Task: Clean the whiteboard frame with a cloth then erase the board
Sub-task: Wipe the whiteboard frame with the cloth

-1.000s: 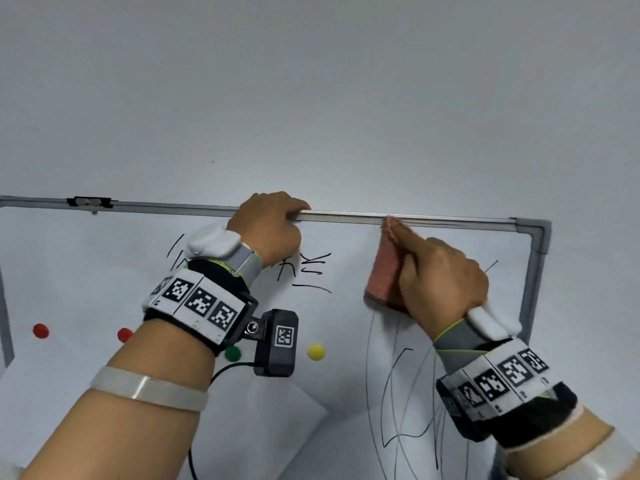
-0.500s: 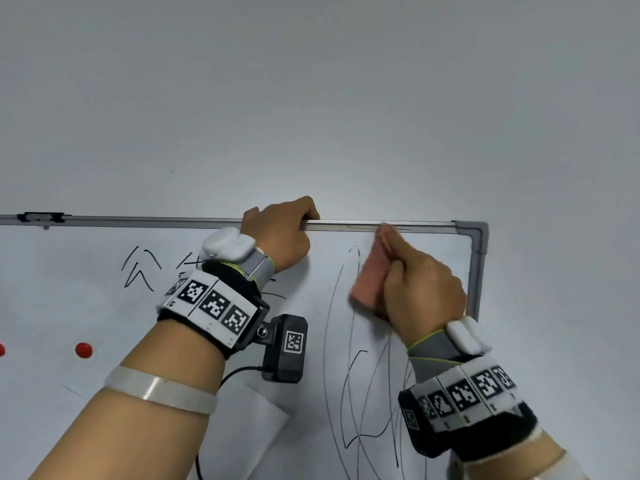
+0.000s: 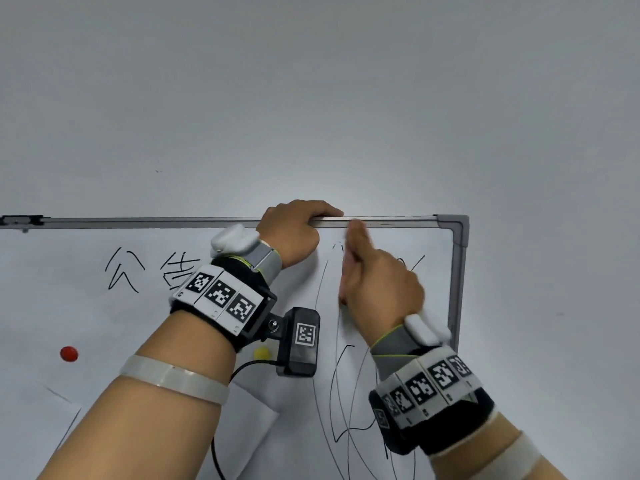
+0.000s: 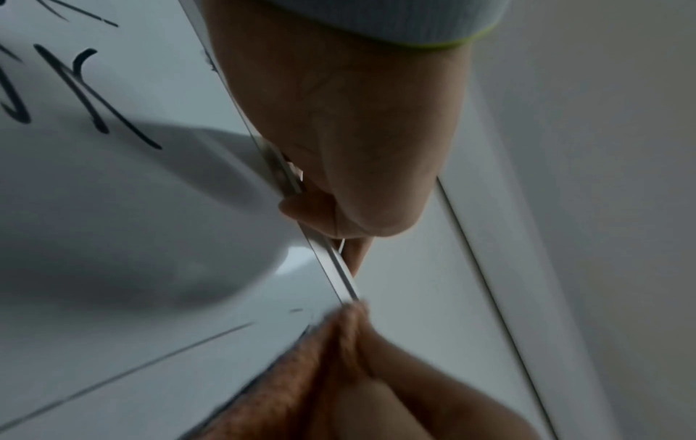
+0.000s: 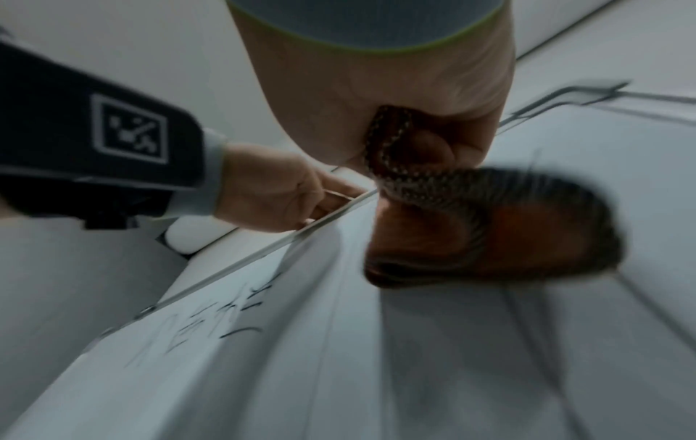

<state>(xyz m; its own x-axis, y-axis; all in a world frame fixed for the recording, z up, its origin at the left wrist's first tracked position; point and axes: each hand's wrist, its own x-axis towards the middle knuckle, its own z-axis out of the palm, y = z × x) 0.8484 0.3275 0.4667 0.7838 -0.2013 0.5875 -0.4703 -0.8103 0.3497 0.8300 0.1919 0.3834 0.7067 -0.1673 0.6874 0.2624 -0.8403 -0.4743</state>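
The whiteboard (image 3: 69, 299) hangs on the wall, with black writing and scribbles on it. Its grey metal frame (image 3: 173, 222) runs along the top to the right corner (image 3: 453, 225). My left hand (image 3: 311, 216) grips the top rail, fingers curled over it; the rail (image 4: 331, 262) is also in the left wrist view. Just right of it, my right hand (image 3: 356, 237) holds a folded orange-pink cloth (image 5: 489, 232) and presses its top edge against the rail. From the head view the cloth is almost hidden behind the hand; the left wrist view shows the cloth (image 4: 301, 387) touching the rail.
A red magnet (image 3: 69, 353) and a yellow magnet (image 3: 262, 352) stick to the board. A black clip (image 3: 20, 220) sits on the top rail at far left. Paper sheets (image 3: 249, 414) are pinned low on the board. Bare grey wall lies above and to the right.
Both hands have shifted right along the top rail toward the corner. The gap between my left hand and the cloth has narrowed to almost nothing.
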